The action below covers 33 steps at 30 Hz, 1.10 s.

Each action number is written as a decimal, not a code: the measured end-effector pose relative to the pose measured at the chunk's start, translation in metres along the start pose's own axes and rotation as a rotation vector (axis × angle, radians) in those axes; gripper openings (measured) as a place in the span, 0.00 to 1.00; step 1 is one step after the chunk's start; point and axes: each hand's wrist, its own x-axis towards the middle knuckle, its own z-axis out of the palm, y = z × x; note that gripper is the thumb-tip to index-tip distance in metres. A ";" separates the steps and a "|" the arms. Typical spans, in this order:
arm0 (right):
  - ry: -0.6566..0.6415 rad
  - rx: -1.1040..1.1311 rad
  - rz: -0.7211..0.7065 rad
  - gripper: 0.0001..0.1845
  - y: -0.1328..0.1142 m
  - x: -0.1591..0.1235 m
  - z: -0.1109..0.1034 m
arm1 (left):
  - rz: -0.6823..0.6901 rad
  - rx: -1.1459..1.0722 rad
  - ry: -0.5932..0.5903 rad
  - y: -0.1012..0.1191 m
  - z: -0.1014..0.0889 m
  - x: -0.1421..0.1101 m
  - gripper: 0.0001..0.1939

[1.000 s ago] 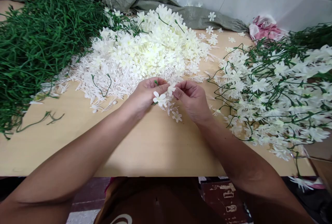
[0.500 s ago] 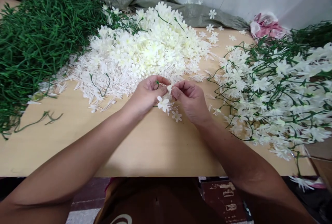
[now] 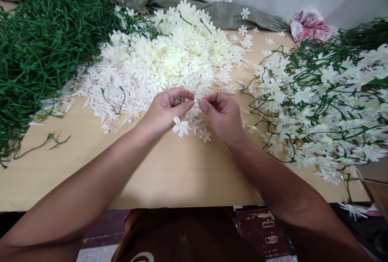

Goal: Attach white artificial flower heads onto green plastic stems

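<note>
My left hand [image 3: 174, 106] is closed in a pinch on a green artificial flower stem [image 3: 180, 100], its tip showing between the fingers. A white artificial flower [image 3: 181, 127] hangs just below that hand, apparently on the same stem. My right hand [image 3: 220, 112] has thumb and forefinger pressed together close to the left fingertips; what they hold is too small to make out. Below and between the hands, a loose white blossom [image 3: 205, 135] lies on the table near some thin white stamens [image 3: 197, 125].
A heap of white blossoms and stamens [image 3: 182, 51] lies ahead. Green stems [image 3: 51, 43] are piled left. Assembled flowers with stems [image 3: 318, 108] cover the right side of the table [image 3: 188, 177]. Grey cloth [image 3: 236, 16] and a pink-white cloth [image 3: 312, 26] lie along the wall.
The hanging flower has swung right, then back left below my left hand. The white blossom between my fingertips has become less visible. My fingertips have drawn slightly apart.
</note>
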 end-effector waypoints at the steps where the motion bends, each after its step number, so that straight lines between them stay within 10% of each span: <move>1: 0.006 -0.047 -0.031 0.17 0.001 -0.001 0.000 | -0.017 -0.008 0.006 0.000 0.000 0.000 0.06; 10: 0.018 -0.507 -0.402 0.07 -0.005 -0.006 -0.004 | -0.087 -0.128 0.032 0.005 0.002 0.000 0.06; 33: 0.018 -0.514 -0.307 0.10 0.000 -0.002 -0.004 | -0.309 -0.310 -0.018 0.001 0.001 0.005 0.12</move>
